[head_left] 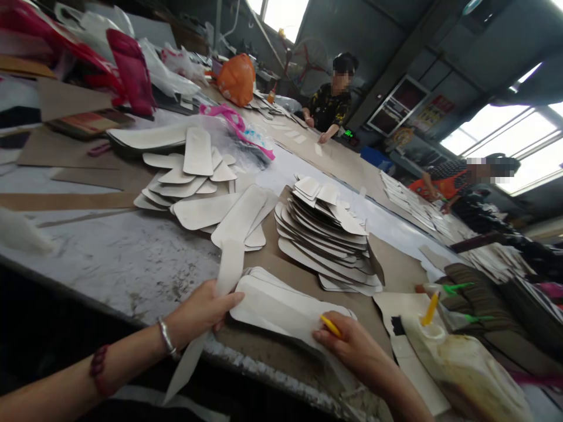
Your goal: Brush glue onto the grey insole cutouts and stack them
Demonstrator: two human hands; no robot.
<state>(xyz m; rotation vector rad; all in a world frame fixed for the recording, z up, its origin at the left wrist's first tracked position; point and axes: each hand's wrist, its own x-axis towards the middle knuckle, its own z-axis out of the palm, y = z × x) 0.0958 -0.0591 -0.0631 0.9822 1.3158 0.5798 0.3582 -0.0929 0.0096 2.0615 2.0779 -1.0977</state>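
My left hand (pixel 213 308), closed, grips a long white strip (pixel 231 266) that reaches up over the cut pieces and hangs down past the table's edge. Its thumb touches the left end of a small stack of white rounded panels (pixel 281 305). At the right end of that stack, my right hand (pixel 352 340) is closed around a thin yellow tool (pixel 331 326); its working end is hidden. Beyond my hands are a loose pile of white panels (pixel 202 205) and a taller stack of dark-edged white panels (pixel 323 234).
A stained plastic container (pixel 470 369) with a yellow spout stands at the right. Green-tipped bottles (pixel 457 316) lie behind it. Plastic bags (pixel 132 64) and brown board (pixel 74 146) cover the far left. Two people (pixel 329 105) work along the far side of the table.
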